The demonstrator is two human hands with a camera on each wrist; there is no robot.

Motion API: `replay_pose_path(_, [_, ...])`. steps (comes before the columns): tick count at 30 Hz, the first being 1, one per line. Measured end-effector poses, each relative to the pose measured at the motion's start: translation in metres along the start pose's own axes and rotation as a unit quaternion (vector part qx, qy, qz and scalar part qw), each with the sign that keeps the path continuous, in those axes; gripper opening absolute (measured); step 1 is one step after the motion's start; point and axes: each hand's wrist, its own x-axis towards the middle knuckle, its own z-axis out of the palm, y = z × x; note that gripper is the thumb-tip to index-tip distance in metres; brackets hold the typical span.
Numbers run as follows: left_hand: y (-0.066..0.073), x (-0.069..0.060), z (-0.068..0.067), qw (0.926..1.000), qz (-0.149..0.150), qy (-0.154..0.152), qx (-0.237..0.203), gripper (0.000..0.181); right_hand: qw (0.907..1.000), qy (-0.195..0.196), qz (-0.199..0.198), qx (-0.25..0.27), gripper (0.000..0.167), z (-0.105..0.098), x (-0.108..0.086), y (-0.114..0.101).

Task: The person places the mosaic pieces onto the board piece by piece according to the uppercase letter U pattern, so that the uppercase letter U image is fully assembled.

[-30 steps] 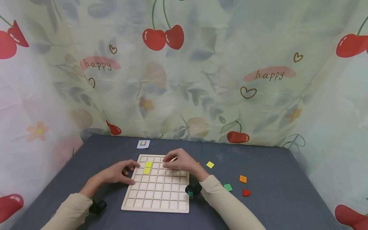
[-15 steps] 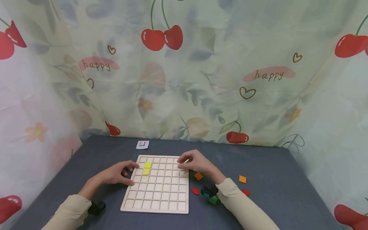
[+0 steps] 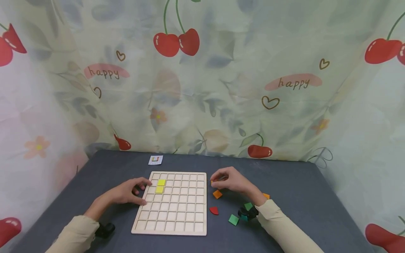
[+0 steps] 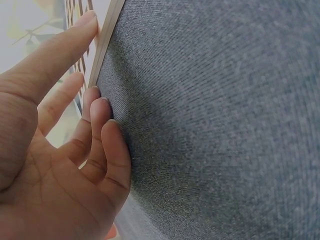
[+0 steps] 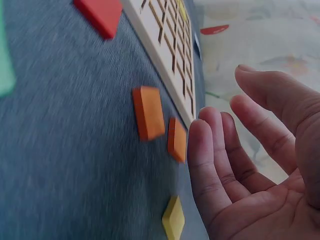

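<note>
A wooden grid board lies on the dark table, with two yellow squares in cells near its upper left. My left hand rests at the board's left edge, thumb and fingers apart; the left wrist view has its fingertips at the rim. Just off the board's upper right is my right hand, fingers loosely bent and empty. Beside it in the right wrist view are two orange pieces and a yellow piece; the hand hides that yellow one from the head view.
A small patterned card lies behind the board. Right of the board are a red piece, green pieces and another orange piece, partly behind the right wrist. A printed curtain stands behind the table.
My right hand has moved right, from over the board's upper part to the table beside it, uncovering cells along the top right. The left hand has stayed at the board's edge.
</note>
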Motion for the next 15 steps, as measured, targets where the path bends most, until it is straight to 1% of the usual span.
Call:
replay_pose_path(2, [-0.001,0.0,-0.001,1.0,0.002,0.0,0.0,0.065,1.0,0.004,0.007,-0.004,0.024,-0.005,-0.003,0.003])
replay_pose_path(7, [-0.003,0.001,0.0,1.0,0.004,-0.001,-0.004,0.065,0.9998,0.011,0.009,-0.016,0.025,-0.018,-0.008,0.01])
replay_pose_path(15, [-0.001,0.001,0.001,1.0,0.0,-0.001,-0.004,0.065,0.9993,0.019,0.022,-0.022,0.028,-0.036,-0.015,0.015])
